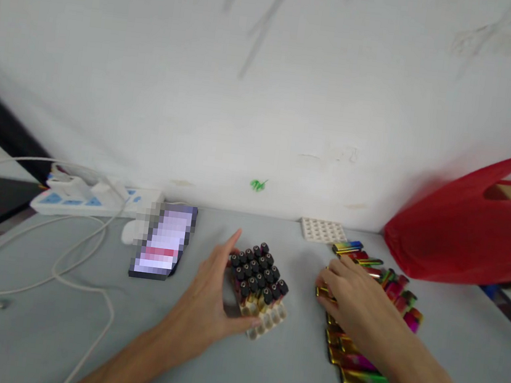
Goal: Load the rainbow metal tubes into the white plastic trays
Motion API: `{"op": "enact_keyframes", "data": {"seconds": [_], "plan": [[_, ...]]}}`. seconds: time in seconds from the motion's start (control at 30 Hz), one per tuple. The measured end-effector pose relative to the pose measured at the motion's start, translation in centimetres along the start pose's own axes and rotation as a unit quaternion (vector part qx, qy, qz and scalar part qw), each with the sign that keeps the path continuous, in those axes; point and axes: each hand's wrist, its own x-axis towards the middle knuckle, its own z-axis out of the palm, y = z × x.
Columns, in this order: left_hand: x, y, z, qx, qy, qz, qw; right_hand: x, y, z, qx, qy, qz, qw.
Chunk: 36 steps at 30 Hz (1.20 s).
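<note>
My left hand (205, 294) grips a small white tray (273, 323) from its left side, thumb at the near edge and fingers behind. Several black-topped sticks (254, 266) stand upright in its holes, with shiny coloured lower parts. The near holes hold no sticks. Over to the right, my right hand (349, 287) has its fingers closed at the left edge of a pile of shiny, multicoloured metallic flat sticks (365, 380). A gold-edged stick (323, 292) shows at its fingertips, mostly covered by the hand.
Against the wall lies a second white holed tray (324, 231). A red bag (470, 224) stands at the right. On the left are a phone (163, 242), a white power strip (96, 197) with plugs, and a loose white cable (63, 276).
</note>
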Motion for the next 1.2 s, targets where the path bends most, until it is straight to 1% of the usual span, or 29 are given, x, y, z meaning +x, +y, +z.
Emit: {"op": "enact_keyframes", "data": {"seconds": [0.07, 0.1, 0.17, 0.27, 0.33, 0.37, 0.43, 0.5, 0.57, 0.63, 0.7, 0.73, 0.77, 0.8, 0.83, 0.87, 0.97, 1.1, 1.17, 1.2], "plan": [[-0.1, 0.1, 0.2, 0.007, 0.006, 0.002, 1.000, 0.4, 0.0, -0.1, 0.007, 0.013, -0.042, 0.999], [-0.2, 0.1, 0.4, 0.011, 0.012, 0.002, 1.000, 0.6, 0.0, -0.3, 0.027, 0.018, -0.055, 0.998], [-0.3, 0.3, 0.8, 0.023, 0.028, -0.002, 0.999, 0.7, 0.0, -0.8, 0.091, 0.024, -0.055, 0.994], [-0.5, 0.5, 1.2, 0.042, 0.054, -0.019, 0.997, 0.2, -0.4, -1.8, 0.209, 0.031, -0.003, 0.977], [-0.6, 0.6, 1.4, 0.049, 0.065, -0.026, 0.996, -0.3, -0.8, -2.6, 0.290, 0.048, 0.048, 0.955], [-0.6, 0.6, 1.4, 0.052, 0.069, -0.027, 0.996, -0.5, -1.0, -2.9, 0.334, 0.064, 0.078, 0.937], [-0.7, 0.5, 1.5, 0.055, 0.070, -0.027, 0.996, -1.0, -1.4, -3.2, 0.430, 0.104, 0.141, 0.886], [-0.7, 0.5, 1.5, 0.058, 0.067, -0.031, 0.996, -1.5, -1.8, -3.2, 0.524, 0.125, 0.202, 0.818], [-0.7, 0.5, 1.5, 0.061, 0.067, -0.035, 0.995, -2.1, -2.3, -2.8, 0.599, 0.130, 0.266, 0.744], [-0.8, 0.6, 1.6, 0.063, 0.072, -0.037, 0.995, -2.8, -2.9, -2.3, 0.664, 0.124, 0.323, 0.663], [-0.8, 0.6, 1.6, 0.063, 0.077, -0.033, 0.994, -3.5, -3.9, -1.9, 0.727, 0.100, 0.351, 0.582], [-0.7, 0.6, 1.6, 0.063, 0.079, -0.032, 0.994, -3.9, -4.4, -1.7, 0.751, 0.083, 0.351, 0.553], [-0.7, 0.6, 1.5, 0.063, 0.078, -0.031, 0.995, -4.3, -5.1, -1.6, 0.767, 0.065, 0.344, 0.538], [-0.7, 0.7, 1.5, 0.062, 0.076, -0.029, 0.995, -4.7, -5.8, -1.4, 0.772, 0.053, 0.334, 0.538], [-0.7, 0.6, 1.5, 0.061, 0.075, -0.027, 0.995, -5.0, -6.6, -1.2, 0.769, 0.048, 0.320, 0.551], [-0.7, 0.6, 1.5, 0.059, 0.075, -0.025, 0.995, -5.2, -7.3, -1.1, 0.759, 0.046, 0.302, 0.575], [-0.7, 0.5, 1.5, 0.056, 0.076, -0.016, 0.995, -5.4, -9.2, -0.4, 0.702, 0.066, 0.243, 0.666], [-0.8, 0.4, 1.6, 0.057, 0.077, 0.000, 0.995, -4.9, -10.1, 0.5, 0.566, 0.144, 0.204, 0.786], [-0.8, 0.4, 1.6, 0.062, 0.078, 0.003, 0.995, -4.6, -10.4, 0.9, 0.503, 0.170, 0.179, 0.828], [-0.8, 0.4, 1.5, 0.065, 0.078, 0.004, 0.995, -4.4, -10.6, 1.0, 0.481, 0.180, 0.175, 0.840]]}}
